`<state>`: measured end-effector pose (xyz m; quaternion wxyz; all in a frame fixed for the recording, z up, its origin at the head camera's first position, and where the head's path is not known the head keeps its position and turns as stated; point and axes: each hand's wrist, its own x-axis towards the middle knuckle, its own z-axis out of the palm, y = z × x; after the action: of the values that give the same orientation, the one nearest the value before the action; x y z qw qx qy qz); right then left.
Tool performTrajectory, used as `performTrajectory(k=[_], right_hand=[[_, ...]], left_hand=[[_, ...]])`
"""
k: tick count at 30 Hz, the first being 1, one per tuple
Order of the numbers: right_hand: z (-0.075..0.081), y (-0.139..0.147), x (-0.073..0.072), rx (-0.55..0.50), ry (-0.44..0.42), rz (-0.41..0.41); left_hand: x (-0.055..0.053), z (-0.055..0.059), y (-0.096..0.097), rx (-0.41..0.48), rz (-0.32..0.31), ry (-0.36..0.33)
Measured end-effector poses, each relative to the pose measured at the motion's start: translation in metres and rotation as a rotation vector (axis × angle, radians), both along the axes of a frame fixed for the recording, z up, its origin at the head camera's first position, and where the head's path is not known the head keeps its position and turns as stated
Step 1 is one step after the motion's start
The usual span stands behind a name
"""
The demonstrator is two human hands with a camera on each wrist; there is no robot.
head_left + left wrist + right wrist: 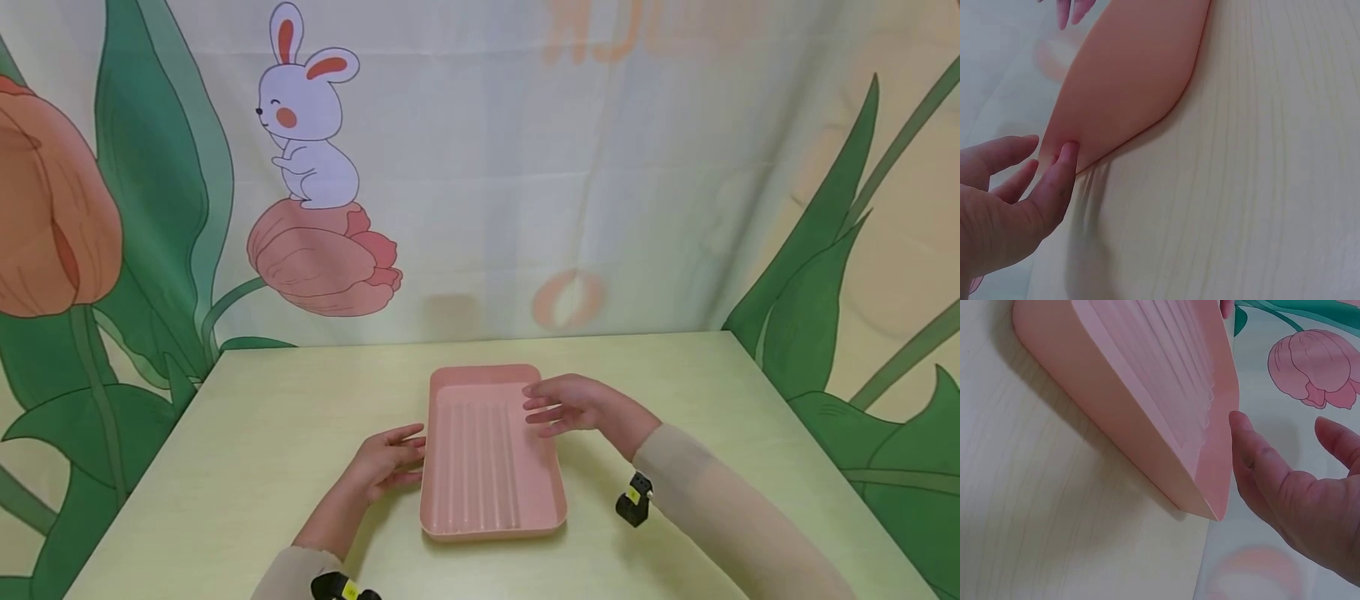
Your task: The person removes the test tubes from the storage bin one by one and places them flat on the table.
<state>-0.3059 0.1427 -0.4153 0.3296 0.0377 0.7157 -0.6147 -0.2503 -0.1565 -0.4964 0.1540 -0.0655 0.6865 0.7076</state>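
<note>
A pink rectangular tray (536,492) lies on the table, its long side running away from me. Clear ridged strips (476,467) lie lengthwise inside it, left of its middle. My left hand (386,462) is at the tray's left side, fingers loosely spread; in the left wrist view a fingertip (1069,152) meets the outer wall. Over the tray's far right rim hovers my right hand (566,404), its fingers relaxed and apart. The right wrist view shows this hand (1297,494) beside the tray's far corner, holding nothing; whether it touches the rim I cannot tell.
The pale wood-grain table (262,467) extends on both sides of the tray. Behind it hangs a curtain (480,183) printed with a rabbit, tulips and leaves. A small black device (633,500) sits at the right sleeve, another (341,586) at the left.
</note>
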Motion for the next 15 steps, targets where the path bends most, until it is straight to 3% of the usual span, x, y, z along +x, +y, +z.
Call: performTrajectory(k=[15], right_hand=[[-0.014, -0.02, -0.007, 0.028, -0.065, -0.073]], left_hand=[[-0.001, -0.003, 0.0, 0.013, 0.007, -0.03]])
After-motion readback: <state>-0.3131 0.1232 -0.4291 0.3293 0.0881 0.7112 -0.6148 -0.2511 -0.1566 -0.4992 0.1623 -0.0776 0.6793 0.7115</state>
